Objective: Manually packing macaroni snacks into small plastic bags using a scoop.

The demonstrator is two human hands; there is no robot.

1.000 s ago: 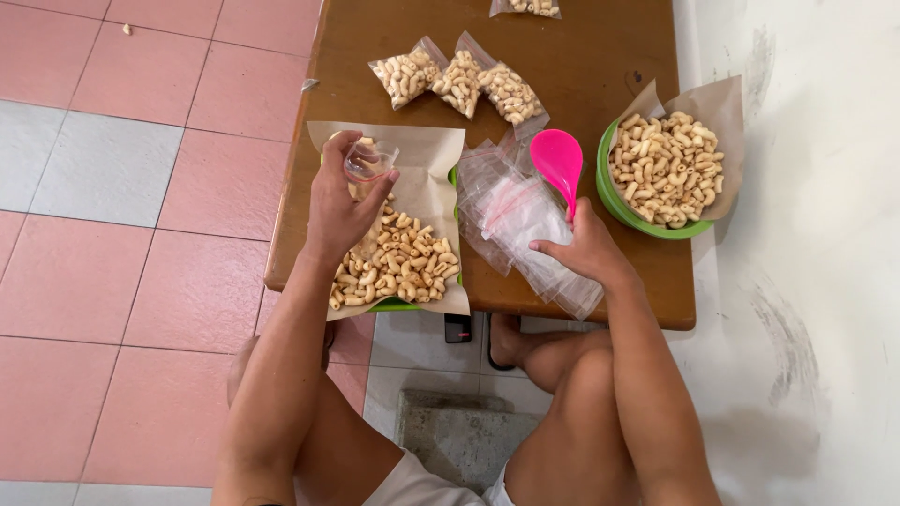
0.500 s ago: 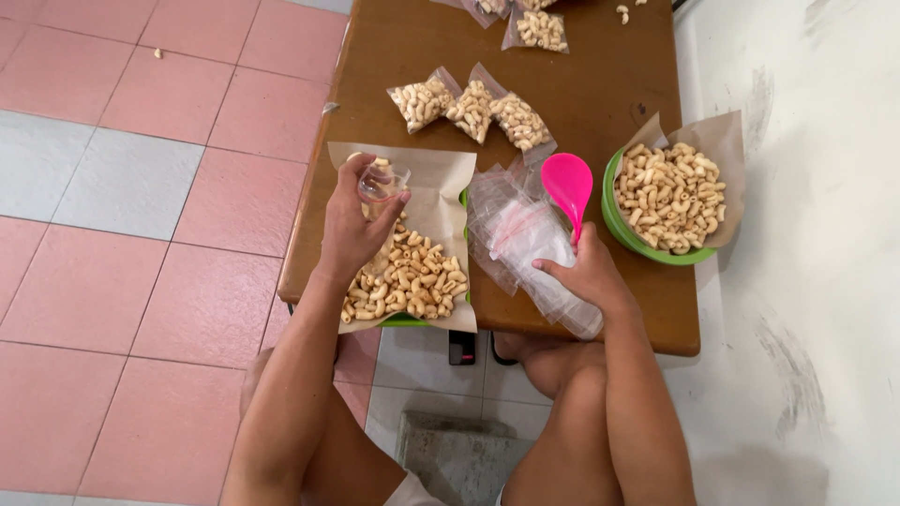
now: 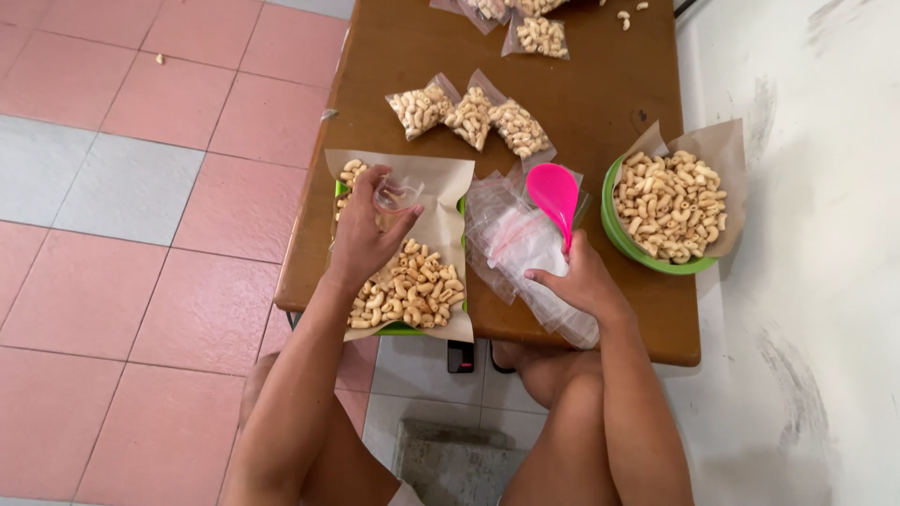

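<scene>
Two hands at a snack table

The left hand [image 3: 367, 239] pinches a clear bag [image 3: 396, 198] over the snacks [image 3: 412, 286] on brown paper [image 3: 441, 192]. The right hand [image 3: 579, 279] grips a pink scoop [image 3: 554, 194], fingers pressing on a pile of empty bags [image 3: 520, 244]. A green bowl [image 3: 614, 225] sits right; filled packs [image 3: 469, 112] lie far.

Brown wooden table [image 3: 600, 94]; pink-grey tiled floor [image 3: 141, 234]; scuffed white wall [image 3: 806, 187].

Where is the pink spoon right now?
In the head view, the pink spoon is held by the right hand, above the clear plastic bags, left of the green bowl.
</scene>
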